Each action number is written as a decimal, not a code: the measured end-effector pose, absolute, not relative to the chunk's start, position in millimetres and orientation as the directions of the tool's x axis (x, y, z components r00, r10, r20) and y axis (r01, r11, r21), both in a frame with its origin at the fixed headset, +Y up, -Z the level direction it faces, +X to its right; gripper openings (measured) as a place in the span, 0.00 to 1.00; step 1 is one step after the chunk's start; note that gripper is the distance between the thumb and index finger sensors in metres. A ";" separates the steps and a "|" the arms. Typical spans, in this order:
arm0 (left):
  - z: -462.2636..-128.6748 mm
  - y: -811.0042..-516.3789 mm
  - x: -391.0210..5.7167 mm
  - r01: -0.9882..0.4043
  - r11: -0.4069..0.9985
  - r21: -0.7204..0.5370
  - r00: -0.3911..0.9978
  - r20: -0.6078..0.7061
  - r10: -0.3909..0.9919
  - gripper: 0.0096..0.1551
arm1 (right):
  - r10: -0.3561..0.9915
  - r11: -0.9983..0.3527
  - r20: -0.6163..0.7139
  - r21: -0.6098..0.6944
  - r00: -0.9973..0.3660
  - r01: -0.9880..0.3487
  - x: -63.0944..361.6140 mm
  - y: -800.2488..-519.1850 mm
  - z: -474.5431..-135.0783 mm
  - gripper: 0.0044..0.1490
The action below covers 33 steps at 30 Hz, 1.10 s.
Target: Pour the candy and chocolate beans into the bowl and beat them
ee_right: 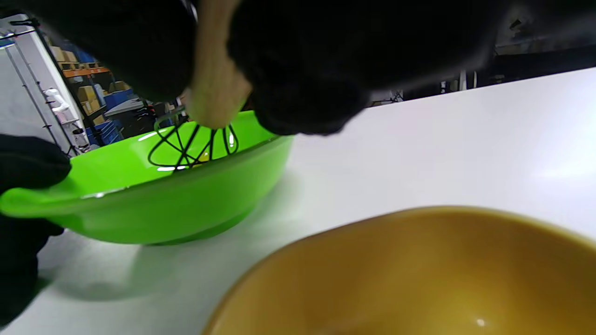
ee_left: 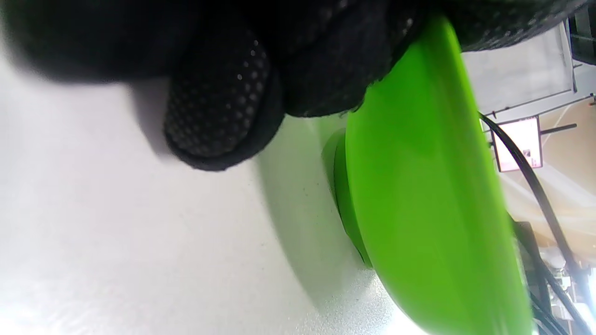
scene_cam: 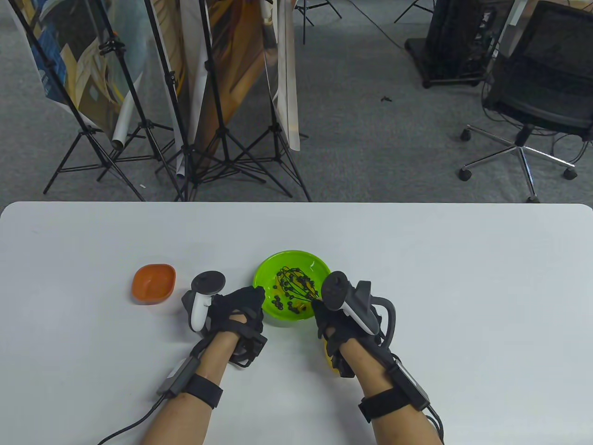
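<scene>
A green bowl (scene_cam: pixel 309 262) stands on the white table, holding black chocolate beans (scene_cam: pixel 278 303) and a few yellow candies. My left hand (scene_cam: pixel 250 303) grips the bowl's left rim; in the left wrist view its gloved fingers (ee_left: pixel 223 116) curl at the green bowl's (ee_left: pixel 419 195) edge. My right hand (scene_cam: pixel 326 311) holds the pale handle (ee_right: pixel 215 93) of a black wire whisk (scene_cam: pixel 296 283), whose wire head (ee_right: pixel 193 146) sits down inside the green bowl (ee_right: pixel 186 204) among the beans.
A small orange dish (scene_cam: pixel 154 282) lies left of my left hand. A yellow bowl (ee_right: pixel 419 270) sits close under my right wrist, mostly hidden in the table view (scene_cam: pixel 328 360). Tripods and an office chair stand on the floor beyond the table's far edge.
</scene>
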<state>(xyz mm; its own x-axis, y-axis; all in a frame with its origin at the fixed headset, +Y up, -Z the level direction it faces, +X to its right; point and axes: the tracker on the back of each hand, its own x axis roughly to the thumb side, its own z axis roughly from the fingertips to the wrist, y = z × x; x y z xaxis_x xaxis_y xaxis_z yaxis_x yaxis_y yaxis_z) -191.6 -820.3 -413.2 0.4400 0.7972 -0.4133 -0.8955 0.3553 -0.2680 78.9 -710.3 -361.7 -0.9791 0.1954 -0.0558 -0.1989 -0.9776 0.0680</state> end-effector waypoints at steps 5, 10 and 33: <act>-412.6 -819.6 -191.1 -0.895 0.355 -0.271 0.442 -0.415 0.795 0.25 | 0.231 -0.970 -0.012 0.072 -0.973 -0.231 78.4 -710.4 -355.8 0.37; -412.0 -819.3 -191.1 -0.894 0.364 -0.262 0.445 -0.417 0.792 0.25 | 0.224 -0.967 0.049 0.138 -0.973 -0.215 76.3 -703.6 -347.9 0.36; -412.4 -819.5 -190.3 -0.899 0.347 -0.266 0.432 -0.419 0.799 0.25 | 0.218 -0.971 -0.113 0.076 -0.969 -0.227 103.6 -703.3 -367.0 0.37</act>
<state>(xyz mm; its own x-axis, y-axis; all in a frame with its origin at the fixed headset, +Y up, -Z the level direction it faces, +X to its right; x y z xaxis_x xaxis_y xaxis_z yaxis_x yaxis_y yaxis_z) -190.3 -819.5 -412.4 0.4318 0.7985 -0.4194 -0.8995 0.3467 -0.2659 103.6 -703.3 -367.0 -0.9693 0.2183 -0.1128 -0.2275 -0.9708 0.0763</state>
